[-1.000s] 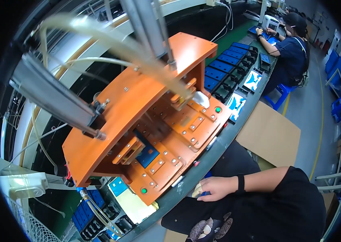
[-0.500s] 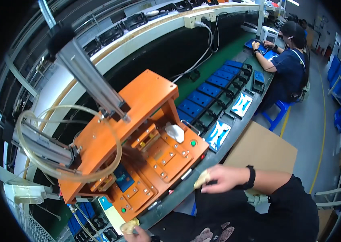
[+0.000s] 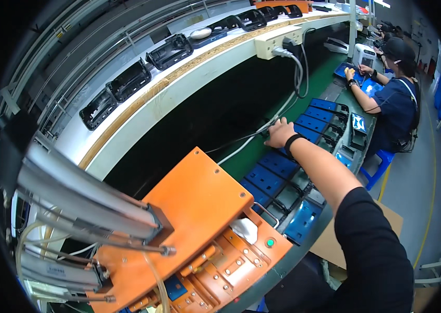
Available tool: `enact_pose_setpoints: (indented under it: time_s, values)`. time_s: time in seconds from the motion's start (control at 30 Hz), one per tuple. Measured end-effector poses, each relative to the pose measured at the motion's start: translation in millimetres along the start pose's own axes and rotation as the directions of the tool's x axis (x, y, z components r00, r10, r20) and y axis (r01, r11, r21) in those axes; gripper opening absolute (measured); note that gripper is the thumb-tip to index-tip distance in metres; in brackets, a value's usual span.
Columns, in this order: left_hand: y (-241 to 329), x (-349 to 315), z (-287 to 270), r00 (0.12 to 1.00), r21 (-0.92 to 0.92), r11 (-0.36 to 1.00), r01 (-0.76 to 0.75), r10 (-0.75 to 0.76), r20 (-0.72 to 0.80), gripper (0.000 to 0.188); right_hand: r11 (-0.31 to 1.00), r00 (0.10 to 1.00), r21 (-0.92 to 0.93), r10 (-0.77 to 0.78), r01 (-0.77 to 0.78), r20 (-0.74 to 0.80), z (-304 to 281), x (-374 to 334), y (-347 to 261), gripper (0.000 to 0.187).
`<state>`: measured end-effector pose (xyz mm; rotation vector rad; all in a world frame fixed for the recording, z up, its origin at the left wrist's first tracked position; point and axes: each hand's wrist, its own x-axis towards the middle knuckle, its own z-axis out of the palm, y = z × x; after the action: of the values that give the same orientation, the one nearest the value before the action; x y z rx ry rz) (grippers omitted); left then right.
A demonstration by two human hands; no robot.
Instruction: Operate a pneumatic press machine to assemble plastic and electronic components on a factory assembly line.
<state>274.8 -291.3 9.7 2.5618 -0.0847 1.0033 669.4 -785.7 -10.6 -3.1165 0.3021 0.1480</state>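
Observation:
My right hand (image 3: 281, 133) reaches far forward, palm down, over the row of blue panels (image 3: 267, 175). Its fingers are bent and spread apart near the panels' far edge, with nothing visible in them. A black band circles the wrist. The flat blue panels have small holes and lie side by side with black frames (image 3: 289, 197) along their near side. My left hand is out of view. At lower left stands an orange press fixture (image 3: 199, 193) with metal cylinders (image 3: 90, 203), a green button (image 3: 270, 243) and a crumpled white piece (image 3: 245, 230) on top.
A white shelf (image 3: 142, 112) carries black housings (image 3: 169, 51) and a power strip (image 3: 278, 43) with hanging cables (image 3: 299, 73). A co-worker (image 3: 395, 99) sits at the bench's far right beside a blue stool (image 3: 380, 169). Cardboard (image 3: 393, 216) lies near my right arm.
My right hand has moved from beside the fixture forward to the blue panels. My left hand has gone out of view. The whole view has shifted, with the fixture now lower.

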Motion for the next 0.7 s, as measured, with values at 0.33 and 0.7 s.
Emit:
enact_pose_setpoints:
  time_s: [0.33,0.7]
  values:
    - [-40,-25,4,0.989,0.294,0.950,-0.105,0.130,-0.067,0.044,0.949,0.978,0.280,0.180,-0.144,-0.106,38,81,-40,0.058]
    - [-32,-34,8,0.967,-0.415,0.891,0.183,-0.239,-0.087,0.028,0.263,0.982,0.956,-0.102,-0.130,0.162,-16,-122,63,0.039]
